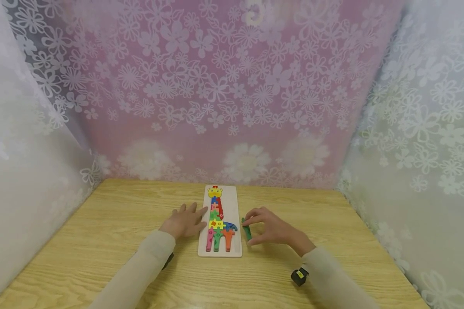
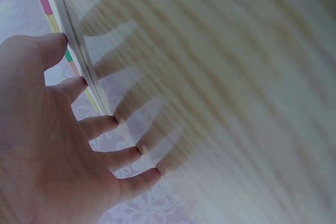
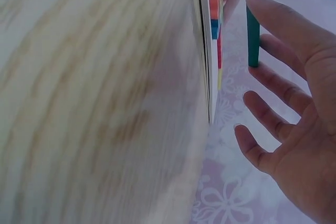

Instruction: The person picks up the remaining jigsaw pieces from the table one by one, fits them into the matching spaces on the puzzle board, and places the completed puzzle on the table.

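A white puzzle board [image 1: 230,201] lies on the table, bearing a giraffe made of coloured pieces: a yellow head piece [image 1: 215,192], a red mane piece, a blue rear piece [image 1: 230,226] and pink, green and orange legs. At the board's left edge my left hand [image 1: 183,222] rests with spread fingers; its thumb and index finger touch the edge in the left wrist view. Just right of the board, my right hand [image 1: 272,227] pinches a green puzzle piece [image 3: 253,38] between thumb and fingers, raised above the tabletop. Its remaining fingers are loosely bent.
The wooden table [image 1: 100,253] extends around the board on all sides. Flowered curtains [image 1: 232,86] hang behind it and to the left and right. A black wrist device [image 1: 299,276] sits at my right sleeve.
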Action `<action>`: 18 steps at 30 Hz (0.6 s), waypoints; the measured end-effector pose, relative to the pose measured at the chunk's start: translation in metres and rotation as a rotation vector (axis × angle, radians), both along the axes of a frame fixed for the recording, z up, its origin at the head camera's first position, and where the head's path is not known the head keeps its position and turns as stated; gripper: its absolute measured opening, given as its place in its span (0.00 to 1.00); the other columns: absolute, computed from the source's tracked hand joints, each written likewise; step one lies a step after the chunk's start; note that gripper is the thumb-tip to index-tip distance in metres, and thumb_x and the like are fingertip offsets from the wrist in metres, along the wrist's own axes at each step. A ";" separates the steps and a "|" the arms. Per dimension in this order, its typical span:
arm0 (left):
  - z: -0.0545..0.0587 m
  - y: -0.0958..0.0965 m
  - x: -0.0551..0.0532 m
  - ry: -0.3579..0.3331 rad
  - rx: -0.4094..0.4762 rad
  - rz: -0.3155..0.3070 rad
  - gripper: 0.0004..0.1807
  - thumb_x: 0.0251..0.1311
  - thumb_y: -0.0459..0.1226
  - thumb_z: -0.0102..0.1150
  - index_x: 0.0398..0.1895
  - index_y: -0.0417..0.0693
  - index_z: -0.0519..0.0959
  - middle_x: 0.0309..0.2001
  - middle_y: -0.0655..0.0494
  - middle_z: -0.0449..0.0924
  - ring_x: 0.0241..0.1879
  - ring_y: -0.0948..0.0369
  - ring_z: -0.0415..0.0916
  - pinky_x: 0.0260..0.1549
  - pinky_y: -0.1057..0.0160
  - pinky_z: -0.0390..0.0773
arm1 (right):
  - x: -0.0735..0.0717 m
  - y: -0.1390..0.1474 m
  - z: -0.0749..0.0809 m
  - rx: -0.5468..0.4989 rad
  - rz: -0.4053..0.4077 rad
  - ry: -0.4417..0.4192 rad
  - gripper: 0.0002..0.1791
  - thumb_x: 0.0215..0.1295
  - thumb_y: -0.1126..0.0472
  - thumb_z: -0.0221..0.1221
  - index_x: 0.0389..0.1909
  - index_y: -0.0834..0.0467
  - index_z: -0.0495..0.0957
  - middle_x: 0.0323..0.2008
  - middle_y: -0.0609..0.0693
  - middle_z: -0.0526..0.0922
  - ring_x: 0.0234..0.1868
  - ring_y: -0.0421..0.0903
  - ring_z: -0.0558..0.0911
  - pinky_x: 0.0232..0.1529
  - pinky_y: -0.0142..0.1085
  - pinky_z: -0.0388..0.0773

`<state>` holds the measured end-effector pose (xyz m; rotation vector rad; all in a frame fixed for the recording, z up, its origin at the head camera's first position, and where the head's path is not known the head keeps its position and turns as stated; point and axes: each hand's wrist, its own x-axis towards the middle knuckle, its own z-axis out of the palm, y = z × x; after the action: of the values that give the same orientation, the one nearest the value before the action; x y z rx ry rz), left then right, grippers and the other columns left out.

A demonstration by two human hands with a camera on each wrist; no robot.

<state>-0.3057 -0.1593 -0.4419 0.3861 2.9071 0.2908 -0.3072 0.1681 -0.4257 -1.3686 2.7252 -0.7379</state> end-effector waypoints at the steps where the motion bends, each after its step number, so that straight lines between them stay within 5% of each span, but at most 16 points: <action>1: 0.000 0.000 0.000 0.001 -0.001 0.000 0.34 0.78 0.57 0.43 0.83 0.63 0.56 0.82 0.42 0.53 0.79 0.30 0.50 0.74 0.26 0.53 | 0.000 -0.001 -0.001 -0.001 0.001 -0.003 0.28 0.54 0.50 0.78 0.55 0.57 0.87 0.56 0.52 0.82 0.56 0.50 0.74 0.56 0.47 0.76; 18: 0.001 0.001 0.001 0.005 -0.011 -0.001 0.34 0.78 0.57 0.43 0.83 0.63 0.56 0.82 0.41 0.53 0.79 0.30 0.50 0.74 0.26 0.53 | 0.003 -0.019 -0.007 0.029 -0.004 0.024 0.28 0.52 0.48 0.79 0.53 0.56 0.88 0.55 0.51 0.84 0.50 0.45 0.73 0.51 0.40 0.72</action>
<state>-0.3051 -0.1583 -0.4413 0.3869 2.9125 0.2747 -0.3038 0.1492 -0.4328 -1.3759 2.7461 -0.6844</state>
